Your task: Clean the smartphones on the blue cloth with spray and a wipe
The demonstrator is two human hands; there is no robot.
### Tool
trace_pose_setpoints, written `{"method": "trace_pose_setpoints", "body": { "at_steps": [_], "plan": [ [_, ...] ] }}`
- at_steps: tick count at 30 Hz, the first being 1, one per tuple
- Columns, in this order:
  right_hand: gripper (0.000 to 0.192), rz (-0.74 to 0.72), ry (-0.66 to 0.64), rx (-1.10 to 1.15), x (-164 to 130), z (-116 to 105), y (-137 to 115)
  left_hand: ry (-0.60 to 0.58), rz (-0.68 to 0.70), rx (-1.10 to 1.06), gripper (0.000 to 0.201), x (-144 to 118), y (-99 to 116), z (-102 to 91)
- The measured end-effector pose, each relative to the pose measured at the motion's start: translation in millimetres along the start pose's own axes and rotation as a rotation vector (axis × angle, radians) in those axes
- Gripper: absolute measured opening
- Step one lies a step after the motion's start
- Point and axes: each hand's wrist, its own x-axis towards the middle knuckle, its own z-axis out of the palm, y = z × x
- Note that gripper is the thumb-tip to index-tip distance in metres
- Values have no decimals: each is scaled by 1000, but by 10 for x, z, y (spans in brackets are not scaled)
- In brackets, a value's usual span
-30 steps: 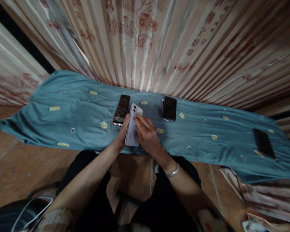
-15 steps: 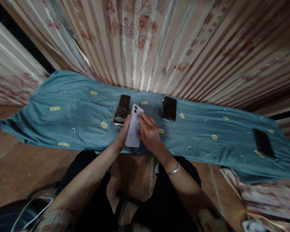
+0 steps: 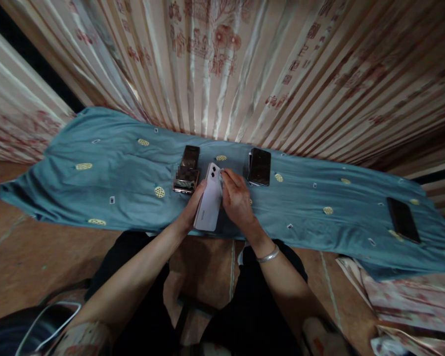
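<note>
A pale lilac smartphone (image 3: 208, 200) is held back side up, slightly tilted, with its two dark camera lenses at the far end. My left hand (image 3: 193, 207) is closed around its left long edge, the thumb lying along that side. By the phone's upper right edge, near the lenses, my right hand (image 3: 238, 198) has its fingertips pinched together. Whatever lies between those fingertips is too small to make out. Just left of the phone lie a dark checkered phone-like item (image 3: 187, 175) with a shiny edge and, behind it, a black phone (image 3: 190, 156).
A blue-green cloth (image 3: 126, 183) with yellow pineapple prints covers the long narrow table. A black phone (image 3: 260, 167) rests on a paler item to the right. Another dark phone (image 3: 403, 219) lies near the right end. A pleated curtain (image 3: 237, 74) hangs behind the table.
The lilac phone has shifted slightly right and nearer to me. My right fingertips have moved from the phone's back, near the lenses, to its upper right edge.
</note>
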Motion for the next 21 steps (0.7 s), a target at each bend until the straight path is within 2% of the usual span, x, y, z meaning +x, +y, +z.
{"method": "trace_pose_setpoints", "body": {
  "at_steps": [3,11,17,21],
  "plan": [
    [42,13,4,-9,-11,36,20,55,8,68,43,49,25,-45],
    [42,-21,-10,-11,-58,62,-122,1,44,-27,46,174,72,-162],
    [43,-33,-67,-13,-97,70,-224,51,126,-38,42,199,113,-178],
    [43,-36,-44,-11,-83,58,-182,45,65,-21,43,164,102,-137]
  ]
}}
